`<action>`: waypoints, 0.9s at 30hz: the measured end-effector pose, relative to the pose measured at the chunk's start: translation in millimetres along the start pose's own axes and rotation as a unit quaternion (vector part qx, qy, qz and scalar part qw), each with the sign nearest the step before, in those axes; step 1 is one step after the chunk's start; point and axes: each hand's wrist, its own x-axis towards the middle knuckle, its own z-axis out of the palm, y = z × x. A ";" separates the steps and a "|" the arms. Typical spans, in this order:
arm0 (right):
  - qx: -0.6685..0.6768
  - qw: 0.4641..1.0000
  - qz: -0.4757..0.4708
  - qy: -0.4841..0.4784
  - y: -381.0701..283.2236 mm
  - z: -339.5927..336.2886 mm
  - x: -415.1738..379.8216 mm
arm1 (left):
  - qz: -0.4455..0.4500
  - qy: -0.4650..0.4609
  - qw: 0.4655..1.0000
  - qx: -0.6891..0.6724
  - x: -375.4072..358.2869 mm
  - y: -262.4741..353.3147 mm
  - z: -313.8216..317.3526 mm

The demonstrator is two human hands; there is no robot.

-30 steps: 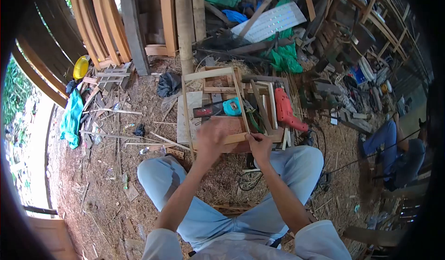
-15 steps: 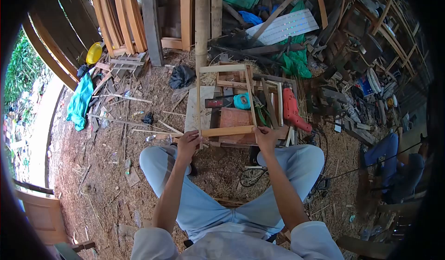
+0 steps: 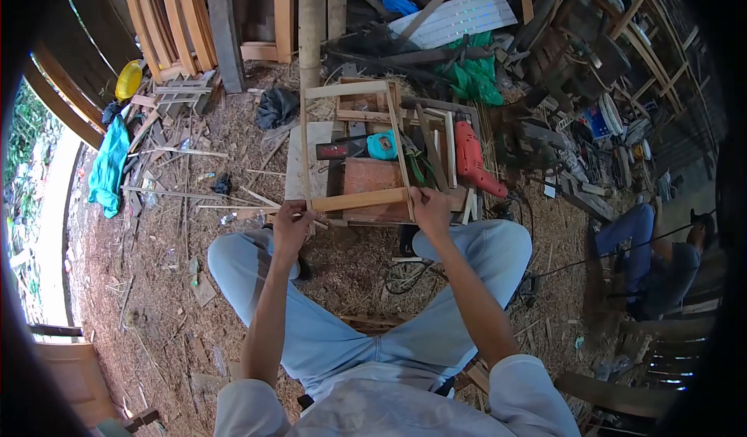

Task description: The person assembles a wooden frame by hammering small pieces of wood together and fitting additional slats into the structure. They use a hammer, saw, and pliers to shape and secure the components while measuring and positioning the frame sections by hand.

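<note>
A slim rectangular wooden frame [image 3: 359, 200] is held out over a low pile of wood and tools. My left hand [image 3: 288, 225] is closed at its near left corner, the fingers pinched together. At the near right corner, my right hand [image 3: 433, 211] grips the frame between thumb and fingers. Seen through and under the frame are a teal tape measure [image 3: 382, 146], a reddish wood block [image 3: 373, 176] and green-handled pliers [image 3: 419, 169]. A red power drill [image 3: 473, 159] lies just right of the frame.
Shavings and offcuts cover the ground. A black plastic bag [image 3: 278, 108] lies beyond the frame, and a teal bag [image 3: 109, 168] is at left. Scrap wood and a white panel [image 3: 459, 21] fill the back. Another person [image 3: 661, 258] sits at the far right.
The whole view has shifted, so the frame, tools and hands appear farther left and slightly higher. Both hands remain at the frame's near corners.
</note>
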 end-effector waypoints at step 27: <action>-0.005 0.996 -0.093 0.008 -3.2 -7.5 -38.1 | 0.417 -0.186 0.839 0.297 26.1 54.7 122.5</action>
